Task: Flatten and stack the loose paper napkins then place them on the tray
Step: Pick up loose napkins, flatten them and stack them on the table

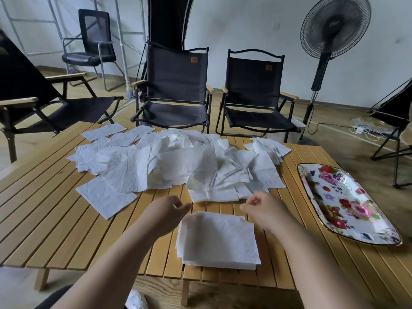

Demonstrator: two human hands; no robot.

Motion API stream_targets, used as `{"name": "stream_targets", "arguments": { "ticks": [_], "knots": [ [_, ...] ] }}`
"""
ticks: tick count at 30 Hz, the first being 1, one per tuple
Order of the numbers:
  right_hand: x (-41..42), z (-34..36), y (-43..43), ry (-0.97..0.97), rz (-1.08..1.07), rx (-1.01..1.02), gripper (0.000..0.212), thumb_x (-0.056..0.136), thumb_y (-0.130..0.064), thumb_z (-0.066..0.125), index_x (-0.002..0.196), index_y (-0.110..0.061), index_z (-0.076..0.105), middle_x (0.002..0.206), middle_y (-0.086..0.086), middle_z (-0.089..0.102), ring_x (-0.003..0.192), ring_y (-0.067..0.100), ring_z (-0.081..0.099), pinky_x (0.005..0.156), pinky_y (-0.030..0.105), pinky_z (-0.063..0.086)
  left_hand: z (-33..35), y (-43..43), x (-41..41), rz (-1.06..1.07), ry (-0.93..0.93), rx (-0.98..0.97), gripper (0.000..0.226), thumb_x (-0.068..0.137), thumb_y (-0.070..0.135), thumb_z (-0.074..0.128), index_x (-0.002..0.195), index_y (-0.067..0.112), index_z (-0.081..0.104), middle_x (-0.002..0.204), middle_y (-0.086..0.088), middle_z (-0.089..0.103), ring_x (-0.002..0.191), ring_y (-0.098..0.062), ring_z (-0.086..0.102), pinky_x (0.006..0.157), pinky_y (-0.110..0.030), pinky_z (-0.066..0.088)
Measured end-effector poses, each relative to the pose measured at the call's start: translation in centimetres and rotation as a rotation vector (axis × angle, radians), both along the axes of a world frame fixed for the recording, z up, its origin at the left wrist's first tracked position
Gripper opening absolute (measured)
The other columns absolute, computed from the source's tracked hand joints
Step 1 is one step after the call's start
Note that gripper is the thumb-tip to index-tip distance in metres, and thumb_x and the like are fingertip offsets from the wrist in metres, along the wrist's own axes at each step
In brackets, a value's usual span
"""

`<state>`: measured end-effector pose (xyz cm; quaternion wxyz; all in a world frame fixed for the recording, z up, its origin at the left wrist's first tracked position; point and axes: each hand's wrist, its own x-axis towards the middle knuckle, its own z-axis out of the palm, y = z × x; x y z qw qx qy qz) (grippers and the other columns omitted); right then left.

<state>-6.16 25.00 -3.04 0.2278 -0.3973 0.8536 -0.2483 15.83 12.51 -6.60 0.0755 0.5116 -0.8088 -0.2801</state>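
Note:
A neat stack of white napkins (217,240) lies near the front edge of the slatted wooden table (66,230). Behind it spreads a big heap of loose, crumpled white napkins (178,163) across the table's middle. My left hand (168,211) hovers just left of the stack's far corner, fingers loosely curled, holding nothing. To the right of that far edge my right hand (265,208) hangs the same way, empty. A floral oval tray (347,204) sits at the right side of the table with nothing on it.
Two black folding chairs (176,90) (254,94) stand behind the table, another at the left (33,101). A standing fan (332,41) is at the back right. One napkin (104,197) lies apart, front left of the heap.

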Motion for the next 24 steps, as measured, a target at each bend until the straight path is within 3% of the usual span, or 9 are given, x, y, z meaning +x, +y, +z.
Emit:
{"name": "stream_targets", "arguments": {
  "ticks": [3, 6, 8, 12, 15, 17, 20, 24],
  "knots": [
    [0.9, -1.1, -1.0, -0.03, 0.006, -0.164, 0.017, 0.095, -0.03, 0.064, 0.112, -0.025, 0.065, 0.107, -0.01, 0.063, 0.092, 0.003, 0.059, 0.064, 0.018, 0.047, -0.2, -0.9, 0.0, 0.018, 0.08, -0.046, 0.042, 0.098, 0.046, 0.053, 0.133, 0.022, 0.052, 0.123, 0.0, 0.064, 0.101, -0.013, 0.06, 0.081, -0.026, 0.049],
    [1.0, -2.6, -2.7, -0.024, 0.007, -0.207, 0.017, 0.096, -0.026, 0.063, 0.113, -0.026, 0.065, 0.111, -0.009, 0.065, 0.095, 0.005, 0.06, 0.077, 0.026, 0.056, -0.5, -2.6, -1.1, 0.019, 0.133, -0.212, 0.048, 0.1, 0.041, 0.05, 0.145, 0.026, 0.042, 0.145, 0.0, 0.052, 0.13, -0.021, 0.048, 0.102, -0.036, 0.044],
    [0.7, -2.8, -4.2, -0.02, 0.004, -0.236, 0.015, 0.096, -0.025, 0.062, 0.11, -0.028, 0.064, 0.104, -0.011, 0.063, 0.092, 0.004, 0.059, 0.076, 0.025, 0.054, -0.2, -3.9, -2.4, 0.012, 0.17, -0.233, 0.048, 0.102, 0.039, 0.047, 0.148, 0.029, 0.038, 0.15, -0.002, 0.047, 0.136, -0.025, 0.041, 0.108, -0.04, 0.039],
    [-0.4, -3.4, -6.7, -0.064, -0.001, -0.311, 0.01, 0.096, -0.023, 0.061, 0.104, -0.029, 0.065, 0.097, -0.014, 0.064, 0.09, 0.002, 0.059, 0.072, 0.019, 0.051, 0.1, -6.5, -4.9, 0.088, 0.539, 0.04, 0.048, 0.104, 0.036, 0.047, 0.15, 0.036, 0.034, 0.152, -0.008, 0.043, 0.129, -0.018, 0.046, 0.094, -0.029, 0.04],
    [-1.6, -4.3, -7.2, -0.074, -0.005, -0.309, 0.01, 0.097, -0.022, 0.061, 0.102, -0.029, 0.065, 0.097, -0.013, 0.065, 0.09, 0.001, 0.06, 0.068, 0.016, 0.048, -0.2, -7.8, -6.2, 0.152, 0.748, 0.239, 0.041, 0.104, 0.032, 0.047, 0.145, 0.039, 0.043, 0.152, -0.008, 0.042, 0.131, -0.018, 0.045, 0.095, -0.031, 0.04],
    [-2.4, -4.9, -7.0, -0.069, -0.013, -0.313, 0.01, 0.096, -0.022, 0.062, 0.099, -0.031, 0.066, 0.095, -0.013, 0.066, 0.09, 0.002, 0.061, 0.066, 0.015, 0.046, -0.3, -8.0, -6.6, 0.147, 0.784, 0.296, 0.038, 0.104, 0.03, 0.047, 0.142, 0.037, 0.049, 0.151, -0.002, 0.044, 0.127, -0.013, 0.045, 0.097, -0.03, 0.039],
    [-3.5, -5.6, -6.5, -0.1, -0.046, -0.318, 0.01, 0.096, -0.024, 0.064, 0.096, -0.033, 0.068, 0.094, -0.014, 0.068, 0.091, 0.003, 0.063, 0.068, 0.018, 0.048, -0.1, -7.8, -6.3, 0.095, 0.686, 0.105, 0.038, 0.104, 0.028, 0.049, 0.141, 0.033, 0.053, 0.148, 0.01, 0.045, 0.132, -0.007, 0.042, 0.102, -0.026, 0.036],
    [-3.6, -5.8, -6.1, -0.152, -0.042, -0.34, 0.018, 0.095, -0.02, 0.065, 0.108, -0.033, 0.065, 0.103, -0.016, 0.067, 0.1, 0.005, 0.063, 0.074, 0.017, 0.049, 1.8, -6.3, -5.0, -0.011, 0.662, -0.237, 0.026, 0.095, 0.034, 0.061, 0.12, 0.036, 0.069, 0.125, 0.033, 0.054, 0.111, 0.015, 0.051, 0.092, -0.008, 0.039]
  ]
}}
